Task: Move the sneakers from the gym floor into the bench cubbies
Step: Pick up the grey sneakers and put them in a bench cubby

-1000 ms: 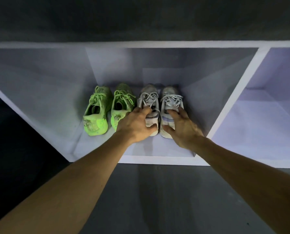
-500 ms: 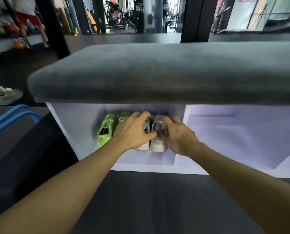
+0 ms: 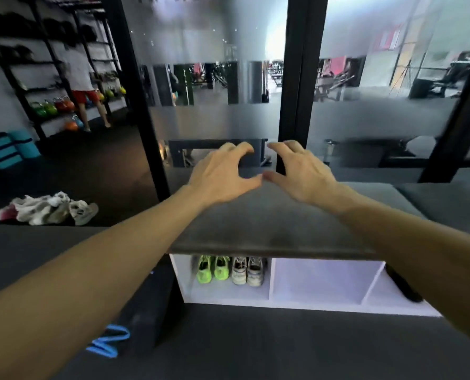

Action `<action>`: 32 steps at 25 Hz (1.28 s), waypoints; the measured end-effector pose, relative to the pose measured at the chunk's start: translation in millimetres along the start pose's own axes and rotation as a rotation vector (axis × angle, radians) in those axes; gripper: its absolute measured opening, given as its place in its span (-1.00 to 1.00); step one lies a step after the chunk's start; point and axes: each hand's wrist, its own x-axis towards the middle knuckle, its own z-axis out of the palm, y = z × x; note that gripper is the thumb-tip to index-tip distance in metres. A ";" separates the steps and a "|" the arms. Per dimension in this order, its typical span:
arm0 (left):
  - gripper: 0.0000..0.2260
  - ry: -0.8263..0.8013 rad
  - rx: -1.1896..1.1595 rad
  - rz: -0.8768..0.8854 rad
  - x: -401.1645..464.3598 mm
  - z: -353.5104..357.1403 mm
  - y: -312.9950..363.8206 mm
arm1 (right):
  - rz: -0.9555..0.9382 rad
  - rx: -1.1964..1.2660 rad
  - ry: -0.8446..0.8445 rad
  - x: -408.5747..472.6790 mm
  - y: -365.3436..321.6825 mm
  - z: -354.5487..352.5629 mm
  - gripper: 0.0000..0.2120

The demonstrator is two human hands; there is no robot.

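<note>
1. Far left on the dark gym floor [image 3: 118, 171] I see a loose pile of pale sneakers [image 3: 46, 208], well apart from the table.
2. Behind it, a rack of coloured kettlebells [image 3: 54, 106] stands by the wall, with a person [image 3: 84, 83] in red shorts in front of it.
3. My left hand [image 3: 220, 178] hovers above the table's grey cushion [image 3: 269, 229]; its grip is open and empty, fingers curled, thumb pointing right.
4. Below, in the leftmost cubby [image 3: 223, 293] of the white table, the neon green sneakers [image 3: 212, 270] sit side by side, heels toward me.
5. Just beside them in the same cubby stand the white sneakers [image 3: 247, 271], also heels out.
6. My right hand [image 3: 301, 175] mirrors the left, grip open and holding nothing, thumb tip nearly meeting the left thumb.
7. The middle cubby [image 3: 321, 281] lies right of the divider.
</note>
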 end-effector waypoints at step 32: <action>-0.44 0.050 0.341 -0.288 -314.5 -677.0 67.4 | -0.539 0.079 -0.096 -106.7 -461.9 -440.2 -0.31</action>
